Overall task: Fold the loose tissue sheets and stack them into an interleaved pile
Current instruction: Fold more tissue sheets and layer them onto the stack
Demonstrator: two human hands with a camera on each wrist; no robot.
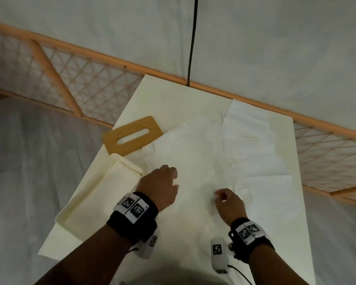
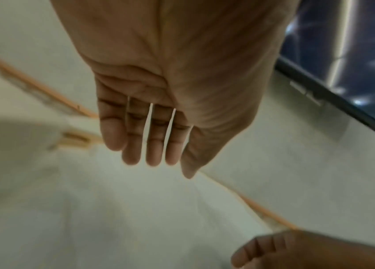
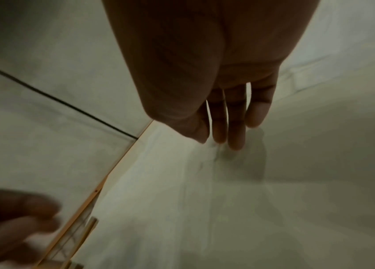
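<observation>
Neither of our hands holds anything, our left hand flat with straight fingers and our right hand loosely curled, both over the tissue sheet spread beneath them, which we judge limp and tearable, best lifted by its corners.

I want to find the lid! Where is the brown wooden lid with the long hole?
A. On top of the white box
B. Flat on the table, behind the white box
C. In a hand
B: the wooden lid lies flat on the table, just beyond the open white box, with neither hand touching it.
</observation>
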